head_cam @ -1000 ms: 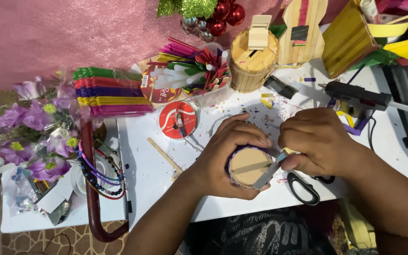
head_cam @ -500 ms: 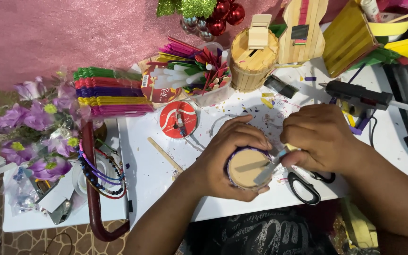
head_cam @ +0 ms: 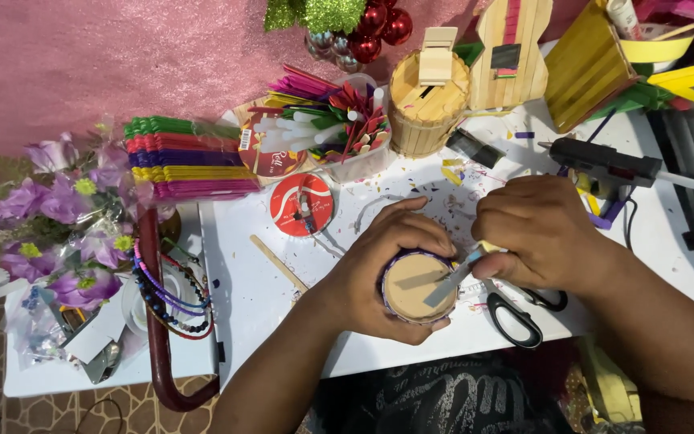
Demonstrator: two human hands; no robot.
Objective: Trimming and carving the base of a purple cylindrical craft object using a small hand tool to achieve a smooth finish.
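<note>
Round box: a cardboard-coloured disc with purple rim (head_cam: 418, 285), nearest to the person, at the near edge of the white table (head_cam: 238, 305)
Left hand: (head_cam: 379, 269) fingers curled closed around the round box, so its flat face stays up and steady
Right hand: (head_cam: 536, 229) just right of the round box; fingers pinched shut on a thin grey strip (head_cam: 447, 281), laid slanted on the face
Scissors: (head_cam: 516, 313) black, right of the round box, under the wrist; within easy reach
Glue gun: (head_cam: 604, 165) beyond the round box, to the right
Craft sticks: (head_cam: 186, 167) coloured bundles, far left of the round box

You have 3 packaged or labelled things ahead of your hands: a clear wrapped bundle of green, red, purple, yellow and pink craft sticks (head_cam: 189, 157) at left, a round red-and-white label (head_cam: 301, 204) on the table, and a red-printed bag of white sticks (head_cam: 276, 149) behind it.
</note>
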